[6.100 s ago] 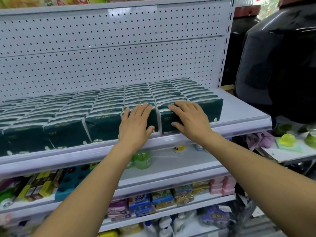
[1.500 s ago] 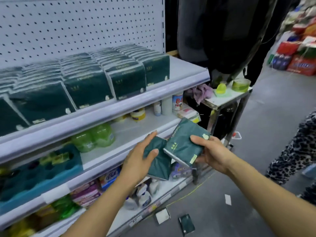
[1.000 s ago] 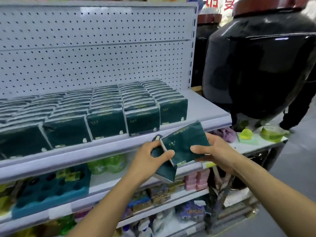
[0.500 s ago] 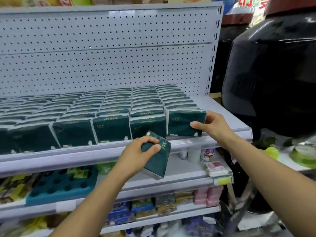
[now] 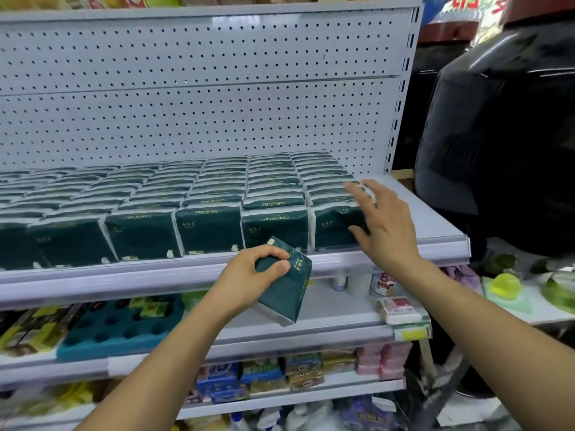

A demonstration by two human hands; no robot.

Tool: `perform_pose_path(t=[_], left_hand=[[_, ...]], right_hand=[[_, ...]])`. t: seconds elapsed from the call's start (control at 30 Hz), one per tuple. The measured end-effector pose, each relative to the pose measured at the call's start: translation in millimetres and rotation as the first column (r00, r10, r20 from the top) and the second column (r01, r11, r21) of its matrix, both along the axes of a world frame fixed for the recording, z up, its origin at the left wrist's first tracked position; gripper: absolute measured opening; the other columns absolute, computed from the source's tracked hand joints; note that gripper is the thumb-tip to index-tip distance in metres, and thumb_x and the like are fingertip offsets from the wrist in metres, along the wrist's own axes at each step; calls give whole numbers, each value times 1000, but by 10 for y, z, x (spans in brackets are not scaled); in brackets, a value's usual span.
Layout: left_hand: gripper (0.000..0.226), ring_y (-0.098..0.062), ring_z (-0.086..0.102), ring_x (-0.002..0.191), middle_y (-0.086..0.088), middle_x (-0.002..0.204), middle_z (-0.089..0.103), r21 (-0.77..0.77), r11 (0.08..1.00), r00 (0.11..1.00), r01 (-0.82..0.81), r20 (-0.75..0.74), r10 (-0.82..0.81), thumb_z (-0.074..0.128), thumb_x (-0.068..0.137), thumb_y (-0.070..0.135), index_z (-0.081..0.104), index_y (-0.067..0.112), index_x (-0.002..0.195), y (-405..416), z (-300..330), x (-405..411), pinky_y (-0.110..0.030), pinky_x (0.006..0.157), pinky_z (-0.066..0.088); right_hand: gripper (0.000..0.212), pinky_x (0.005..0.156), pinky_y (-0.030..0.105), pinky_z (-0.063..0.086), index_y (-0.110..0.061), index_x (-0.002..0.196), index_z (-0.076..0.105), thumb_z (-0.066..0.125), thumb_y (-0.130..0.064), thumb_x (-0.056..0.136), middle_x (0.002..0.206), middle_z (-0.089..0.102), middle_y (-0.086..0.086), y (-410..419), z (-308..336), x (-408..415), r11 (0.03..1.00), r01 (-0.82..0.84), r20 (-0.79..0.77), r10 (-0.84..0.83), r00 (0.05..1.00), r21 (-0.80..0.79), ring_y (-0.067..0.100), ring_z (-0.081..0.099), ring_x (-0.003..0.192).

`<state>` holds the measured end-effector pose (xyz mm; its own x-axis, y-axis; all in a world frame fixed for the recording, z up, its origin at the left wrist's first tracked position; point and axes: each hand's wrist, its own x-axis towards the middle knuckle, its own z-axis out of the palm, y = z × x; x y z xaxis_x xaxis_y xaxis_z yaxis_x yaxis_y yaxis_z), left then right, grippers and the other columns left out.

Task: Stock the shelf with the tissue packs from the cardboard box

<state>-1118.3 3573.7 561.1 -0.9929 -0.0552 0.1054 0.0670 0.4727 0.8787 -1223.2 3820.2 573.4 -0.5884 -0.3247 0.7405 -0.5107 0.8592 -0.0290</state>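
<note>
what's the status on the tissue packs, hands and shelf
Left hand grips one tissue pack below the shelf edge. Right hand open at the rightmost row, fingers spread. Nothing blocking.

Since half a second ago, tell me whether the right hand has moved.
Yes. The right hand has let go of the front pack in the rightmost row and spread open beside it, above the shelf edge.

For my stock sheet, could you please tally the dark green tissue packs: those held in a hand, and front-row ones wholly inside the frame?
Dark green plastic-wrapped tissue pack held by the left hand: 1
Front-row packs on the white metal shelf: 5
Total: 6
</note>
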Motion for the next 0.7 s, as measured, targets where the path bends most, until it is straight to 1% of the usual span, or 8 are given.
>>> perform_pose_path(t=[0.1, 0.23, 0.3, 0.37, 0.43, 0.53, 0.63, 0.7], left_hand=[[4, -9, 67, 91, 14, 99, 70, 5, 1000, 1000, 0, -2, 0, 69, 89, 35, 71, 35, 92, 30, 28, 15, -37, 83, 58], [5, -10, 67, 92, 13, 100, 70, 10, 1000, 1000, 1, -3, -1, 69, 90, 34, 71, 34, 94, 54, 63, 46, -34, 81, 57], [5, -12, 67, 93, 11, 101, 70, 19, 1000, 1000, 6, -2, -6, 69, 90, 32, 71, 33, 95, 54, 68, 66, -34, 81, 57], [6, -12, 67, 93, 10, 101, 70, 26, 1000, 1000, 13, 0, -13, 69, 90, 32, 71, 33, 95, 50, 77, 95, -33, 80, 57], [6, -11, 67, 93, 11, 101, 70, 22, 1000, 1000, 19, -2, -19, 69, 90, 33, 71, 33, 96, 41, 94, 117, -33, 80, 56], [7, -13, 67, 93, 9, 102, 70, 19, 1000, 1000, 18, -7, -18, 68, 90, 32, 71, 31, 97, 30, 126, 147, -31, 77, 55], [9, -14, 66, 94, 7, 104, 69, 40, 999, 1000, 16, -5, -16, 68, 91, 29, 71, 28, 99, 22, 162, 186, -23, 71, 54], [10, -13, 65, 95, 9, 104, 66, 54, 998, 1000, 21, 2, -21, 67, 92, 26, 70, 26, 101, 13, 190, 225, -20, 68, 52]], right_hand=[[68, 109, 47, 29, -24, 144, 43, 67, -10, 82, 149, 41, 6, -69, -45, -17, 968, -82, -11, 87, 996, 238, 28, 38, 135], [65, 111, 48, 26, -24, 143, 43, 66, -14, 83, 144, 47, 2, -94, -28, -16, 966, -87, 63, 74, 995, 245, 26, 44, 131], [63, 113, 51, 24, -25, 144, 40, 64, -27, 85, 147, 44, 3, -86, 16, -3, 970, -106, 75, 91, 993, 218, 27, 42, 133], [69, 117, 52, 18, -25, 148, 30, 56, -49, 89, 154, 31, 4, -102, 60, 45, 995, -67, 109, 59, 992, 74, 26, 30, 141], [87, 118, 49, 19, -21, 152, 20, 56, -64, 85, 158, 21, 7, -133, 138, 111, 980, 27, 272, 29, 962, -198, 25, 18, 146], [88, 103, 45, 43, -18, 146, 27, 69, -56, 80, 145, 42, 4, -155, 222, 131, 830, 130, 545, 231, 806, -543, 23, 42, 129], [75, 85, 49, 55, -23, 137, 38, 75, -47, 77, 117, 54, -8, -154, 213, 122, 770, 125, 543, 316, 778, -626, 19, 56, 108], [75, 79, 43, 57, -21, 139, 38, 77, -43, 78, 118, 53, -6, -131, 235, 122, 756, 122, 545, 340, 766, -643, 20, 56, 108]])
